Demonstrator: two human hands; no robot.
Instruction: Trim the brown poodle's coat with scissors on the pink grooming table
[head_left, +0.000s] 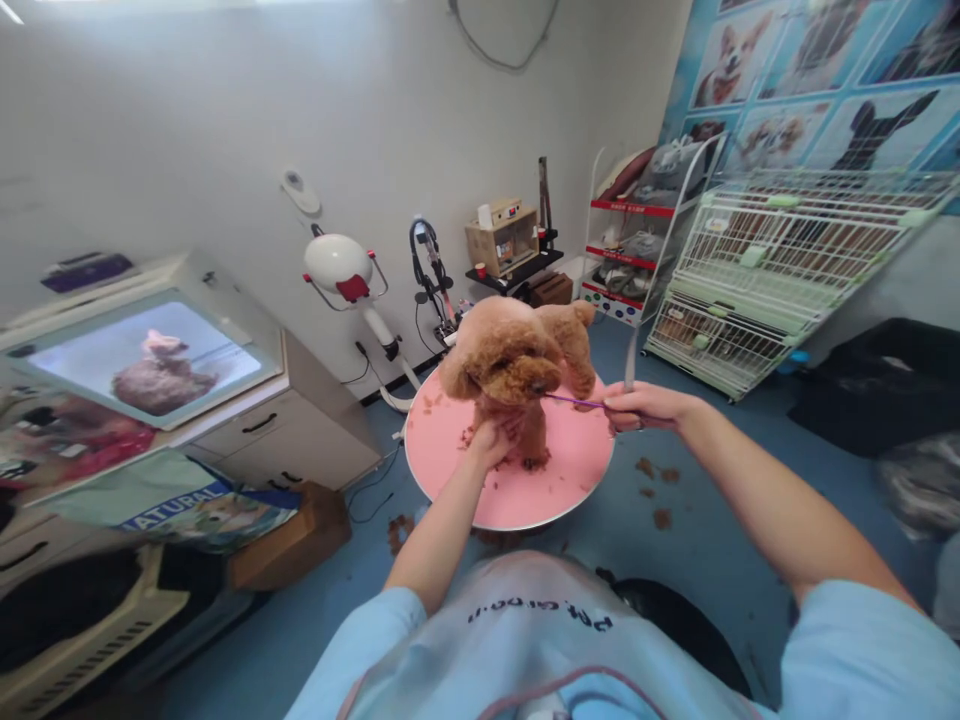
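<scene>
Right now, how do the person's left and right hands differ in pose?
The left hand touches the dog below its head; the right hand grips a thin purple tool. The left hand is over the pink table; the right hand appears near its rim. Both hands are bare.

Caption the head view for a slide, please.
A curly brown dog on a round pink table, left hand under its head, right hand holding a thin purple tool toward its muzzle.
</scene>
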